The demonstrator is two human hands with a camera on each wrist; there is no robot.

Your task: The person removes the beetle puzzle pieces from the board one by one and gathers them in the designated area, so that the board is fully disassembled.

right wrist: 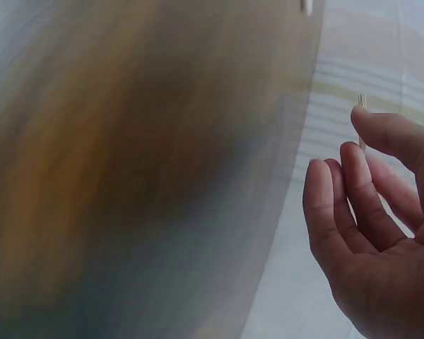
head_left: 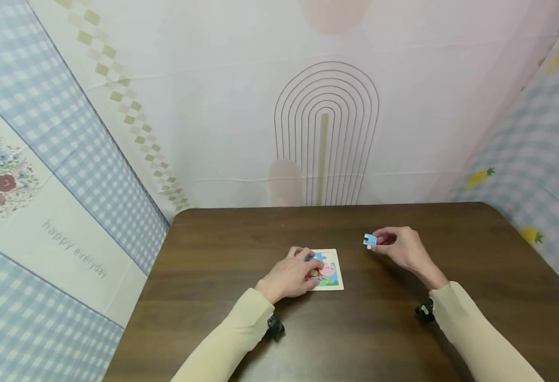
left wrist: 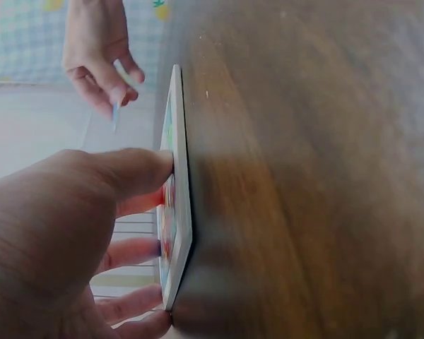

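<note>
A small square jigsaw puzzle (head_left: 339, 279) with a pale frame lies flat on the table. Its picture shows a pink cartoon pig's face in red, green and blue surroundings, with a pale patch at the upper right. My left hand (head_left: 289, 275) rests on its left part, covering some of the picture. In the left wrist view, the thumb (left wrist: 152, 169) and fingertips press its face and far edge (left wrist: 178, 219). To the right, above the table, my right hand (head_left: 405, 249) pinches a light-blue puzzle piece (head_left: 369, 240) between thumb and fingers. Edge-on, the piece (right wrist: 362, 100) looks thin.
The dark brown wooden table (head_left: 337, 334) reaches back to a pale patterned cloth (head_left: 232, 132). Checked cloths hang on the left (head_left: 84, 132) and the right (head_left: 542, 185). Dark wrist cameras sit under both sleeves.
</note>
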